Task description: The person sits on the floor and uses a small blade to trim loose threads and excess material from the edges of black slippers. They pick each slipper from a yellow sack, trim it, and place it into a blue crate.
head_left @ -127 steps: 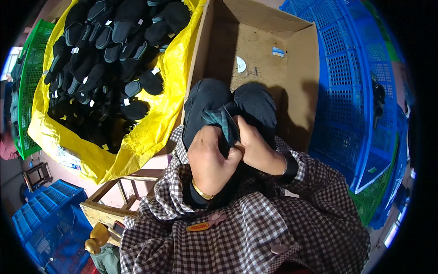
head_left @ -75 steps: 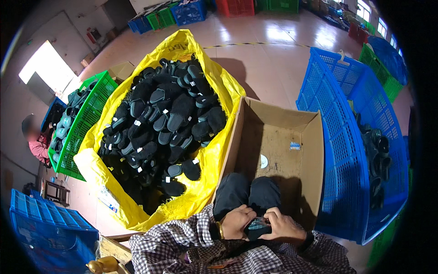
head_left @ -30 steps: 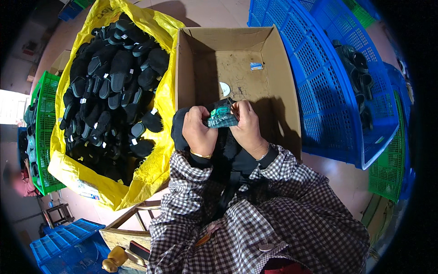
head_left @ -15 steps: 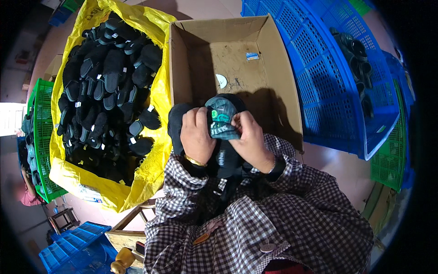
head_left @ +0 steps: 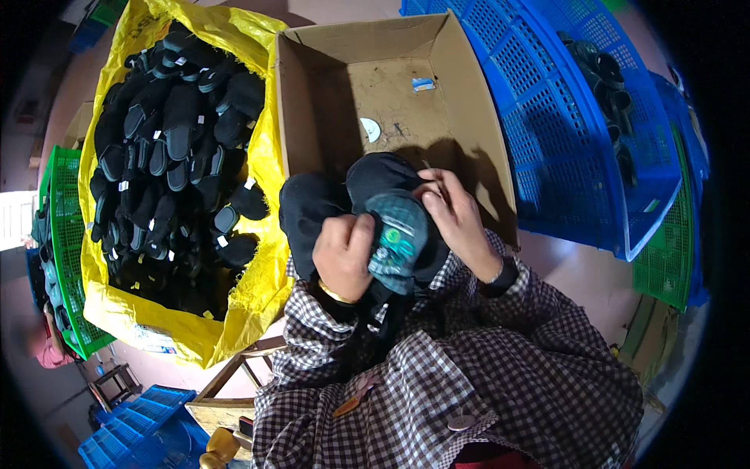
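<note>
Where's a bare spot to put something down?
Try the far end of the cardboard box, between its back wall and the white half-disc. Bare pink floor shows between the right blue crate and checked sleeve. Crowded: the yellow sack, heaped with black slippers, and around knees, left hand, right hand and teal fabric.

Carton [head_left: 473, 90] straight ahead of the knees [head_left: 306, 205]; half-disc [head_left: 369, 130] and label [head_left: 423, 84] on its bottom, label farther back and right. Sack [head_left: 211, 338] just left of carton, slipper pile [head_left: 180, 133] inside. Right-hand crate [head_left: 547, 125] runs along carton's right, shoes [head_left: 617, 98] in it. Far-left crate [head_left: 76, 262] beyond the sack. Lower-left crate [head_left: 141, 426], stool [head_left: 223, 412] between it and the person. Fabric piece [head_left: 397, 242] over the right leg, left hand [head_left: 344, 256] at its left edge, right hand [head_left: 457, 223] to its upper right.
</note>
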A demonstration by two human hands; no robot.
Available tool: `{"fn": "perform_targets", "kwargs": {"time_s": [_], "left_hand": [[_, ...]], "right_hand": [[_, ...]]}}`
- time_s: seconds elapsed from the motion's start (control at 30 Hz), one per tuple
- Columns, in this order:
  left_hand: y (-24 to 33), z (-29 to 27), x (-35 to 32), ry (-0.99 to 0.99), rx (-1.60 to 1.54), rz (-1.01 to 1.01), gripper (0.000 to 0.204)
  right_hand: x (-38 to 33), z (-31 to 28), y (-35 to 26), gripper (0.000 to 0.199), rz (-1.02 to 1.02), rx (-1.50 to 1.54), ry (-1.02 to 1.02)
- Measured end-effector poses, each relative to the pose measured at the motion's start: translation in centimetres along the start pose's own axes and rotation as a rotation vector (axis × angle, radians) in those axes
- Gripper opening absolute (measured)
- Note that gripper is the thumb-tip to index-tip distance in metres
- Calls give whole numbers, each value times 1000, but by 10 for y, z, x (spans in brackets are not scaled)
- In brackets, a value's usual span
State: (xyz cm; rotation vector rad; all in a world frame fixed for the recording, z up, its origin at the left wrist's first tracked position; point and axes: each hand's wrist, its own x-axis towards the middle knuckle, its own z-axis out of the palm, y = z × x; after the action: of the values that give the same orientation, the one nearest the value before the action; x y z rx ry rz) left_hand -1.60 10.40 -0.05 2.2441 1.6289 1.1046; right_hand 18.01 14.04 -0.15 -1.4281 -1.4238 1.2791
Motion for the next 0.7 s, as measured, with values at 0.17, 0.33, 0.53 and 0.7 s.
{"fn": "perform_targets", "kwargs": {"time_s": [0.17, 0.33, 0.53, 0.7], "left_hand": [[6, 8, -5, -31, 56, 117, 31], [3, -17, -8, -127, 128, -57, 33], [19, -59, -48, -279, 47, -297, 9], [2, -12, -47, -568, -57, 173, 37]], "right_hand": [[13, 6, 2, 26, 82, -96, -297], [10, 13, 35, 28, 136, 17, -104], [5, 12, 32, 42, 34, 1, -69], [1, 3, 25, 50, 147, -34, -198]]}}
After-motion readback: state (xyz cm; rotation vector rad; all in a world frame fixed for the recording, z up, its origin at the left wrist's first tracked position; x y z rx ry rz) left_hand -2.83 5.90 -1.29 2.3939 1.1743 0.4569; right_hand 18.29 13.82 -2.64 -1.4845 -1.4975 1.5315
